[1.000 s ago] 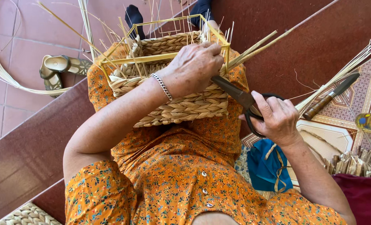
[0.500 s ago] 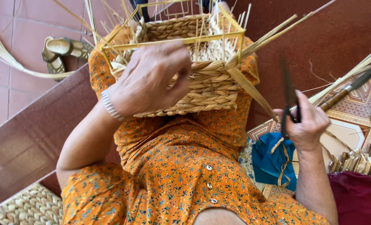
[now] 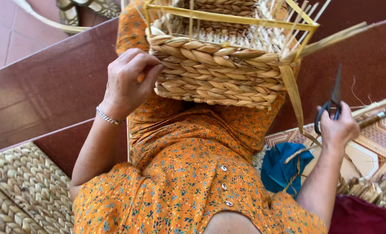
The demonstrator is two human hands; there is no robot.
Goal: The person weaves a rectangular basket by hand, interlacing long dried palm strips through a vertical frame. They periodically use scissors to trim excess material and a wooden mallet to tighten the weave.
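My left hand [image 3: 130, 82] gripped the basket's [image 3: 219, 73] left corner on my lap; my right hand [image 3: 338, 128] held shut scissors [image 3: 331, 102] upright, apart. I judged the blades could snag the loose strand [image 3: 294, 93].
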